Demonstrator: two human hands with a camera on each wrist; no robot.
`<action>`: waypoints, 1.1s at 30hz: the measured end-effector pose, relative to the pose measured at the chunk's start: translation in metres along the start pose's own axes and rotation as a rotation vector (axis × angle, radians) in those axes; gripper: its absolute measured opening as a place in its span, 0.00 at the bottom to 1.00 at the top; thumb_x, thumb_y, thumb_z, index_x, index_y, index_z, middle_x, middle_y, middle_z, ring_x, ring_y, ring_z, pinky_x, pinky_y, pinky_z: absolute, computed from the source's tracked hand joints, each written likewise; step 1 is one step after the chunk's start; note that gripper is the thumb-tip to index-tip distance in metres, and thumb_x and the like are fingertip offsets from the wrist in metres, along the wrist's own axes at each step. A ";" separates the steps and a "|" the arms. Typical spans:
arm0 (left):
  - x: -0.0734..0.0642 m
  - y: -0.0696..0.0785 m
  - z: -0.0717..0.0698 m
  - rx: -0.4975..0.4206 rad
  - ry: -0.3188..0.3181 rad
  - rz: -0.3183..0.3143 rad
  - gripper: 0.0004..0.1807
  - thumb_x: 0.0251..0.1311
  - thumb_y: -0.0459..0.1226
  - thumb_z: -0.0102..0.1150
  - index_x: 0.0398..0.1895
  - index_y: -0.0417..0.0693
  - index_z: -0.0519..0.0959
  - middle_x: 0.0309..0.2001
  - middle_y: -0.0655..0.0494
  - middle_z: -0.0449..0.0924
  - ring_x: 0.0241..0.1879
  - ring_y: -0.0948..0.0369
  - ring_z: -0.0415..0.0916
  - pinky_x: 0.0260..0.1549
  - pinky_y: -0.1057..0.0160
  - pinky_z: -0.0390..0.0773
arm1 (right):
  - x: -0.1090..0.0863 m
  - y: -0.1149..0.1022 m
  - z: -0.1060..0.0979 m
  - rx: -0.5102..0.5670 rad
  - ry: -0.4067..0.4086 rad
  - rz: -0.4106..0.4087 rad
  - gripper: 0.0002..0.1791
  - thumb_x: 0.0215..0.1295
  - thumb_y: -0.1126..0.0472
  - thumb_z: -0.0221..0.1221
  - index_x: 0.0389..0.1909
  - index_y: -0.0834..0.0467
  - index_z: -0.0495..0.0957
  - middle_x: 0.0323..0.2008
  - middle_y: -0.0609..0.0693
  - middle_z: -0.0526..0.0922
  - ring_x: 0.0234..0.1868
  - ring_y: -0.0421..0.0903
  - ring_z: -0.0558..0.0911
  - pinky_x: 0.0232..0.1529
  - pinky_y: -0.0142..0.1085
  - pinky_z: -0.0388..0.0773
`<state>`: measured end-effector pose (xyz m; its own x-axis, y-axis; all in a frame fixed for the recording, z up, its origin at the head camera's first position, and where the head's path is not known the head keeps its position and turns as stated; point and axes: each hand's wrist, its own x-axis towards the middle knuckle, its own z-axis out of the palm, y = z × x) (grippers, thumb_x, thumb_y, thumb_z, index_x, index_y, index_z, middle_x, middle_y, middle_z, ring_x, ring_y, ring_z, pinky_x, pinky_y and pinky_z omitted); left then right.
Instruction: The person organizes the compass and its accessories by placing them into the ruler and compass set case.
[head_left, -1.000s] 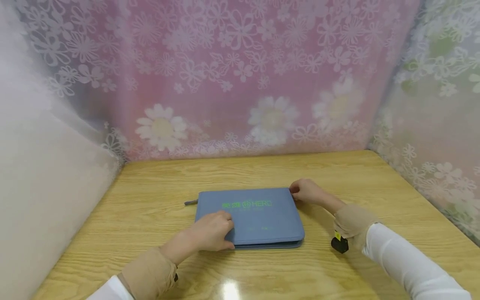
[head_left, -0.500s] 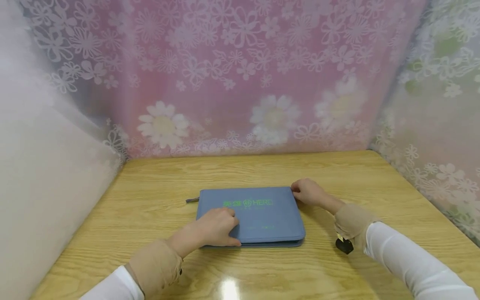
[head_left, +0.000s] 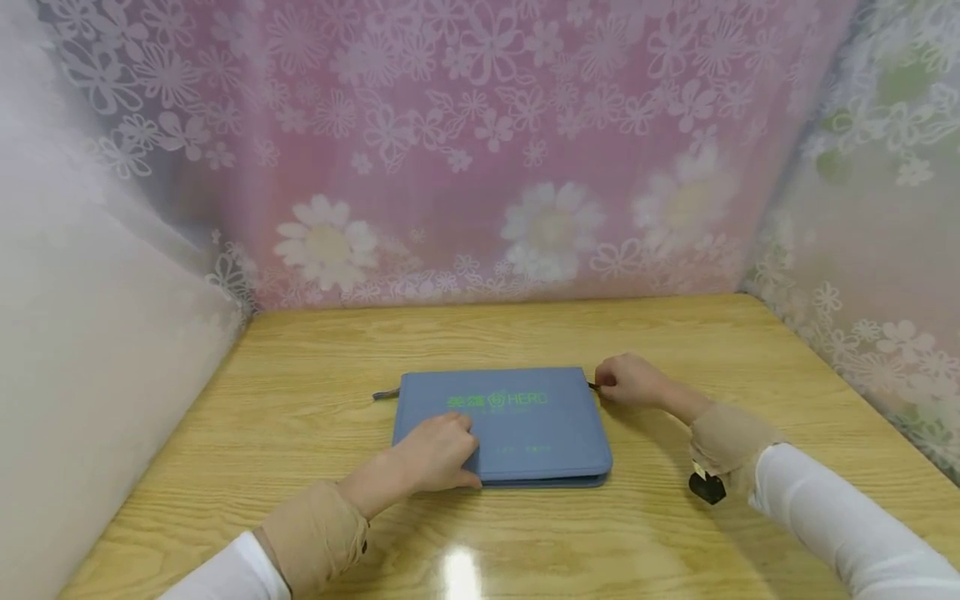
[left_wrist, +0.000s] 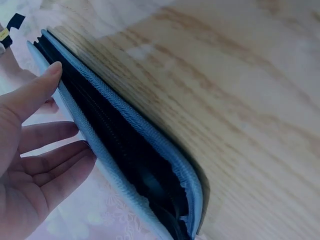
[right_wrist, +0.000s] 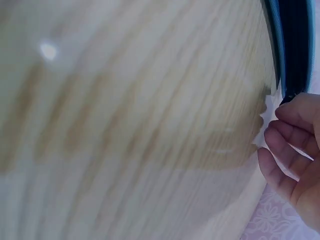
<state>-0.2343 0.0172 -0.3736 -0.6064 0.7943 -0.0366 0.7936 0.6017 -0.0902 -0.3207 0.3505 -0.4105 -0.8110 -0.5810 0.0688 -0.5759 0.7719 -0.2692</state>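
Observation:
A blue zip case (head_left: 525, 437) with green lettering lies flat on the table. My left hand (head_left: 431, 454) rests on its front left part, the thumb at the front edge. From the left wrist, the fingers (left_wrist: 67, 170) touch the upper cover beside a dark gap, where zipper teeth line the parted edges. At the back right corner my right hand (head_left: 633, 382) pinches a small dark zipper pull (head_left: 593, 386). In the right wrist view, thumb and finger meet at the end of the case's parted edge (right_wrist: 295, 55); the pull is mostly hidden there.
A short strap (head_left: 386, 394) sticks out from the case's back left corner. The wooden table (head_left: 300, 375) extends around the case. Floral curtains (head_left: 480, 150) stand behind it and on both sides. Each wrist wears a tan band (head_left: 731, 446).
My right hand has moved a little to the right, away from the case's corner, and the dark zipper pull now shows between them. The left hand stays on the case, slightly shifted to the right.

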 end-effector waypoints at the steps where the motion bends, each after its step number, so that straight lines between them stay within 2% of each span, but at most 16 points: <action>1: 0.000 0.000 0.000 -0.004 -0.003 -0.002 0.20 0.45 0.55 0.68 0.24 0.48 0.82 0.27 0.57 0.73 0.30 0.61 0.72 0.31 0.67 0.75 | -0.002 -0.001 -0.001 -0.006 -0.002 -0.012 0.08 0.52 0.71 0.60 0.20 0.57 0.76 0.18 0.42 0.70 0.21 0.38 0.66 0.23 0.33 0.66; 8: -0.001 0.000 0.002 -0.021 -0.011 -0.003 0.21 0.45 0.56 0.67 0.26 0.47 0.83 0.26 0.58 0.72 0.28 0.62 0.70 0.31 0.67 0.74 | -0.009 -0.006 -0.003 -0.058 -0.003 -0.079 0.12 0.51 0.70 0.60 0.17 0.53 0.71 0.18 0.40 0.65 0.20 0.36 0.62 0.23 0.31 0.62; 13: -0.002 -0.003 0.003 -0.032 0.001 -0.004 0.20 0.46 0.55 0.67 0.25 0.46 0.82 0.25 0.58 0.70 0.27 0.63 0.68 0.28 0.68 0.73 | -0.005 -0.008 -0.002 -0.061 -0.010 -0.099 0.15 0.51 0.71 0.58 0.16 0.52 0.66 0.17 0.40 0.62 0.20 0.37 0.60 0.23 0.31 0.59; 21: 0.001 -0.003 0.004 -0.025 0.020 0.015 0.20 0.46 0.55 0.67 0.23 0.47 0.81 0.25 0.58 0.71 0.26 0.62 0.67 0.29 0.67 0.73 | 0.000 -0.012 0.000 0.033 -0.037 -0.036 0.15 0.58 0.70 0.57 0.17 0.53 0.65 0.15 0.40 0.62 0.19 0.36 0.62 0.22 0.30 0.60; 28: 0.001 0.000 0.003 0.016 0.019 0.022 0.20 0.46 0.55 0.67 0.24 0.47 0.82 0.26 0.57 0.72 0.27 0.62 0.69 0.30 0.68 0.75 | -0.001 -0.017 -0.001 0.193 -0.023 0.125 0.05 0.58 0.71 0.56 0.26 0.62 0.79 0.17 0.46 0.76 0.13 0.37 0.71 0.17 0.30 0.70; 33: 0.000 0.000 0.002 0.005 0.021 0.019 0.20 0.46 0.55 0.67 0.24 0.47 0.82 0.26 0.57 0.73 0.27 0.62 0.70 0.30 0.67 0.75 | -0.001 -0.016 -0.002 0.145 -0.078 0.113 0.07 0.57 0.71 0.56 0.26 0.61 0.82 0.19 0.46 0.78 0.15 0.36 0.70 0.20 0.31 0.71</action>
<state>-0.2343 0.0171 -0.3759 -0.5900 0.8072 -0.0172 0.8047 0.5861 -0.0946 -0.3105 0.3394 -0.4043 -0.8557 -0.5156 -0.0433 -0.4561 0.7912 -0.4073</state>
